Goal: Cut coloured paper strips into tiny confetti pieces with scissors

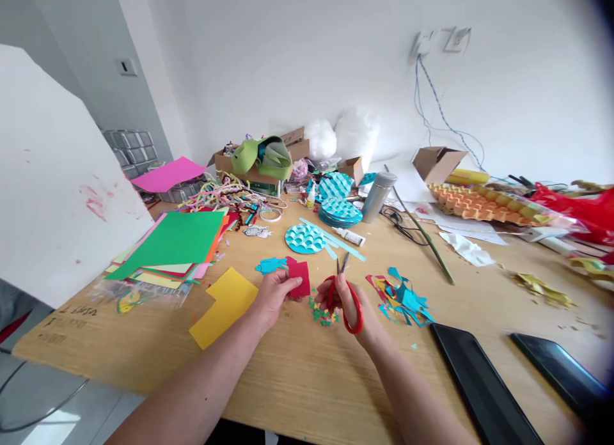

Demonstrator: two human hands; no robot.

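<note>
A small piece of red paper (300, 280) is pinched between the thumb and fingers of my left hand (275, 295). My right hand (346, 299) has its fingers in the red handles of the scissors (343, 265), whose blades point up and away, slightly parted and clear of the paper. Tiny green and yellow paper bits (325, 315) lie on the table between my hands. Just beyond my left hand is a blue paper fish (271, 265). Yellow paper (225, 304) with a cut-out corner lies to the left.
Coloured sheets (173, 245) are stacked at the left. Blue and red scraps (407, 299) lie right of my right hand, near a black phone (482, 381). A wave-patterned blue disc (306, 238), a glue bottle (349, 236) and a grey cylinder (378, 197) stand or lie farther back.
</note>
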